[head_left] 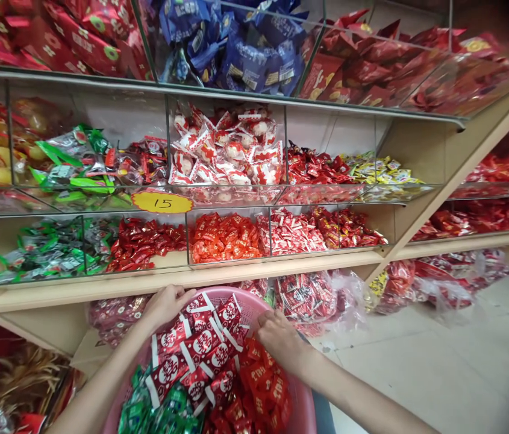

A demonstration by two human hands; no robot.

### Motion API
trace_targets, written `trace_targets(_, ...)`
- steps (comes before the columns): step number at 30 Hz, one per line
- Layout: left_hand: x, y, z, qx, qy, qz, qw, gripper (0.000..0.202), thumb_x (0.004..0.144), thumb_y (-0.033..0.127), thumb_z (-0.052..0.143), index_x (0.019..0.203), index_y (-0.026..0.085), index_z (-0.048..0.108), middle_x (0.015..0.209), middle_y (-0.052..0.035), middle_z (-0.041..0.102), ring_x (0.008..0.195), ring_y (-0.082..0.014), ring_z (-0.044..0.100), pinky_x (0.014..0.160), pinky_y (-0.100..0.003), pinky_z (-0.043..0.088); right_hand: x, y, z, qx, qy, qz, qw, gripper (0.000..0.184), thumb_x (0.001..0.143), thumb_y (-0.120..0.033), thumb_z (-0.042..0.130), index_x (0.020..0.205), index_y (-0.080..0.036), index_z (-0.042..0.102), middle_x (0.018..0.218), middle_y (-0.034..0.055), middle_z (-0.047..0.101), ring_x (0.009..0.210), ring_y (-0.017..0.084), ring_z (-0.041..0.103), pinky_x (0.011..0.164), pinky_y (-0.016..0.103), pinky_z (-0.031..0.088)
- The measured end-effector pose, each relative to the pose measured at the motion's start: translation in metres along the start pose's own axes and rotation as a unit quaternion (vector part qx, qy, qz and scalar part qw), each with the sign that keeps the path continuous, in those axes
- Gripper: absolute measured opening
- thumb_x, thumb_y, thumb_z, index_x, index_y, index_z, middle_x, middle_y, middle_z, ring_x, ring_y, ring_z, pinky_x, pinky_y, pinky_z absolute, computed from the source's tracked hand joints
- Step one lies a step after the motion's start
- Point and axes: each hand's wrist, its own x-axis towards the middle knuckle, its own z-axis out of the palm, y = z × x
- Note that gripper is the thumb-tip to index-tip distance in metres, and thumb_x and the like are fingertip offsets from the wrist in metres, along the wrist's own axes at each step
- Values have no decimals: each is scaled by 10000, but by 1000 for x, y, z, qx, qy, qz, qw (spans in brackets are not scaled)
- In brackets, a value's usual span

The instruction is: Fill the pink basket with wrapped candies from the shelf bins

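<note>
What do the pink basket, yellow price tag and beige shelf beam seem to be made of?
Pink basket: likely semi-gloss plastic, with a smooth rim and perforated wall.
Yellow price tag: probably card or paper, flat and handwritten; finish unclear.
Beige shelf beam: perhaps satin wood or laminate, smooth and pale; I can't tell which.

Bottom edge crops the pink basket (254,305) and green sweets (173,411); top edge crops the blue packets (254,60).

I have the basket (306,410) before the shelving (100,287), wrapped sweets (202,342) in it, filled bags (306,298) behind it beneath the shelving.
</note>
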Motion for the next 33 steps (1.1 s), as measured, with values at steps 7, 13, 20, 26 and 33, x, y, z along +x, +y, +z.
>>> trace_targets(7,-5,-16,20,26,41,49,998,390,840,523,315,644,222,468,579,6,554,574,-171,550,538,-219,324,8,16,-30,69,63,7,996,195,847,-141,465,863,-141,660,873,95,656,875,207,578,782,313,384)
trace_targets(13,-8,-14,21,41,17,28,999,375,853,532,298,720,239,491,669,-28,634,697,-221,625,609,-242,369,63,54,-85,128,211,57,967,230,878,-193,394,853,-163,620,870,77,642,838,165,576,723,248,368)
trace_targets(20,-14,-17,18,49,23,6,999,376,849,537,303,712,247,500,660,-21,645,686,-227,632,635,-256,381,123,66,-95,177,137,208,952,257,776,-261,568,1003,-140,570,1013,155,629,950,257,595,718,299,419)
trace_targets(26,-18,-21,12,40,25,1,999,370,847,529,318,697,243,500,673,-23,654,701,-218,633,626,-243,377,135,59,-92,205,102,239,944,307,722,-290,645,982,-135,595,1046,161,619,970,265,604,735,305,455)
trace_targets(33,-22,-28,21,39,21,-9,999,402,849,547,292,684,237,486,667,-28,640,679,-217,621,598,-247,371,145,57,-86,237,97,267,929,292,709,-229,640,985,-148,592,1080,154,597,998,260,591,751,308,464)
